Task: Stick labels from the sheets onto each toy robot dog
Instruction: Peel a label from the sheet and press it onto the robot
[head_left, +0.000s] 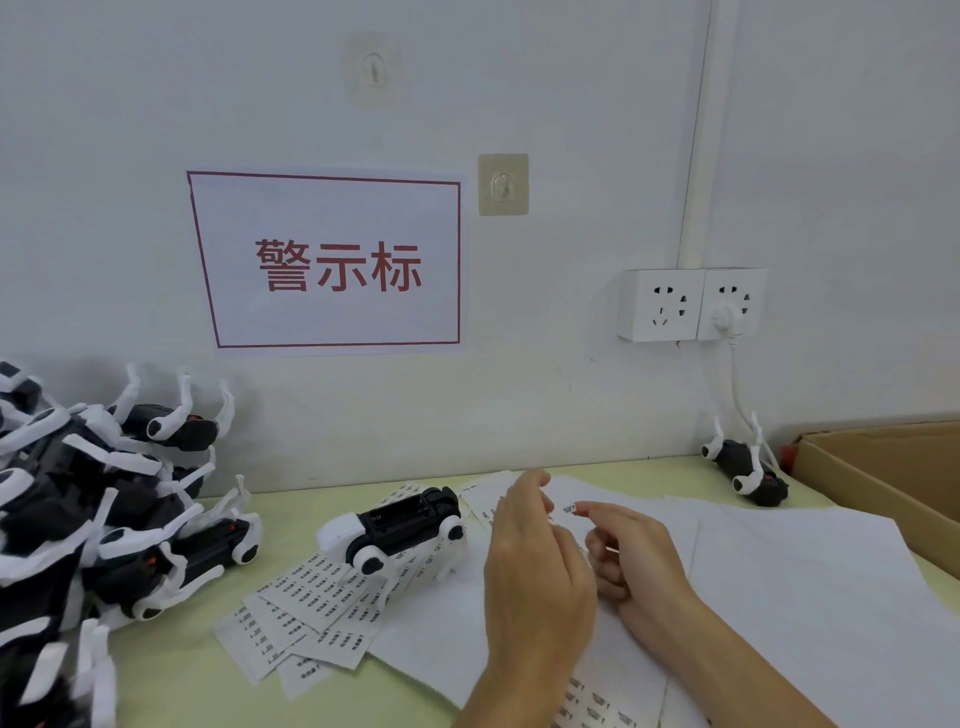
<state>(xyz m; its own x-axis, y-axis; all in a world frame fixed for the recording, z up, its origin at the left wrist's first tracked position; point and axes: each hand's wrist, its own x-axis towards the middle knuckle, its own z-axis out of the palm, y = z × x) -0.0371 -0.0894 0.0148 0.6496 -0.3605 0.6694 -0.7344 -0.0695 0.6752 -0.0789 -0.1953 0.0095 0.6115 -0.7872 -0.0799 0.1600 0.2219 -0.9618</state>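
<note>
A black-and-white toy robot dog (395, 527) lies on its back at the table's middle, belly up, on top of label sheets (311, 608). To its right, my right hand (631, 553) pinches a small label (570, 508) between thumb and forefinger, just above the white sheets. My left hand (535, 566) hovers close beside it, fingers loosely curled near the label; whether it touches the label is hidden. Another label sheet (592, 701) lies under my left wrist.
A heap of toy dogs (88, 514) fills the left side. One more dog (748, 470) lies at the back right by the wall, under a socket (691, 304) with a cable. An open cardboard box (893, 467) stands at the right. White paper (805, 582) covers the table's right half.
</note>
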